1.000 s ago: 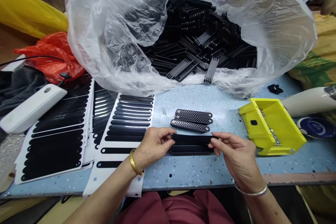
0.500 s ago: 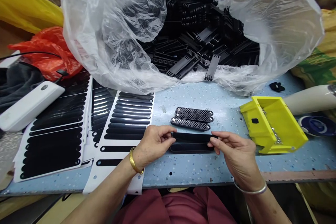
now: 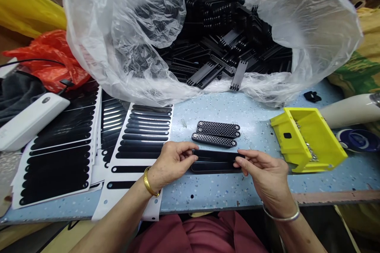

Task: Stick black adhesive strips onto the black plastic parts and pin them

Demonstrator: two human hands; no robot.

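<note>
Strip [image 3: 218,154], long, black, flat; ends pinched in closed grips of my left hand [image 3: 173,164] and right hand [image 3: 268,172]; I see three crosshatched black bars [image 3: 219,130] beyond.

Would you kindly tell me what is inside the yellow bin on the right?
The yellow bin holds small, shiny metallic-looking pieces, too tiny to identify. Its left wall covers part of the interior; anything behind it cannot be seen.
</note>
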